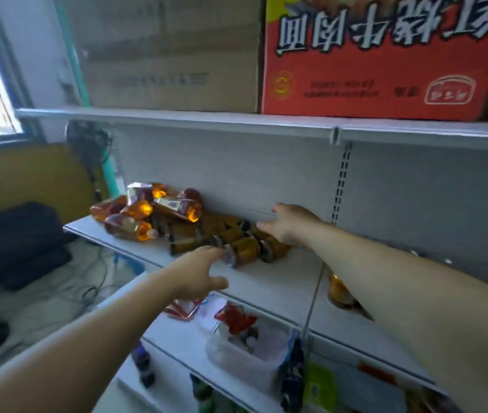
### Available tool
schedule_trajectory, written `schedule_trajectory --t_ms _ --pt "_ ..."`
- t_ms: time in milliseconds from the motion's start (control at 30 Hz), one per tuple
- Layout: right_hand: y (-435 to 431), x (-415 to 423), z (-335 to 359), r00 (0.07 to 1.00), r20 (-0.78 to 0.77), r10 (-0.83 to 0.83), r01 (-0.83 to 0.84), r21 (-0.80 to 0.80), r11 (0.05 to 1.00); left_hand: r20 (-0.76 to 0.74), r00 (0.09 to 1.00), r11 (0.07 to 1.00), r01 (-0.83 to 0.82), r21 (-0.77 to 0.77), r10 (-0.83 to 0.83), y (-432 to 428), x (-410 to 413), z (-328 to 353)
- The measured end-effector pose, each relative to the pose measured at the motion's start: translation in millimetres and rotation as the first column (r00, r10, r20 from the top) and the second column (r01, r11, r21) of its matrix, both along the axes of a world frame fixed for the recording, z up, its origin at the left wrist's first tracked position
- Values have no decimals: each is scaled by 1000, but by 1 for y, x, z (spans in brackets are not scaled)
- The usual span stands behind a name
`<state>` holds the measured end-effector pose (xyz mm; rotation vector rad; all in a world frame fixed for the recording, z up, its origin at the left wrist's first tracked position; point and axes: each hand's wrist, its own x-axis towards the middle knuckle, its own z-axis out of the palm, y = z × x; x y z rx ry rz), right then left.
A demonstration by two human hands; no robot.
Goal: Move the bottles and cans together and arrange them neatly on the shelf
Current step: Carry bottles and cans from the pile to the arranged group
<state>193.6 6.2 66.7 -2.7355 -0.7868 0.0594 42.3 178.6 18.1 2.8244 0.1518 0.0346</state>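
The gathering step is in hand: the cans (242,248) lie on their sides in a loose cluster mid-shelf, just beside the heap of bottles (147,210) at the left end of the shelf (266,281). Both arms reach forward and slightly left. The left hand (198,272) comes in low at the front, its grip open, fingertips at the nearest can's end, holding nothing. The right hand (287,226) is spread over the back of the cluster, grip likewise open and empty (contact with the cans is likely but blurred). Next, I judge, comes closing on a can and standing it upright; a lone can (339,290) under the right forearm also needs collecting
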Motion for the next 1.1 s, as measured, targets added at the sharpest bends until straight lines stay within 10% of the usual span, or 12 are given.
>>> schedule_trajectory --t_ms 633,1100 --pt "328 114 -27 968 21 251 -251 -23 968 -50 900 876 -433 -211 433 291 85 -29" --pt "433 173 -64 958 18 286 -235 -520 821 -141 797 625 -557 -547 587 422 217 -40"
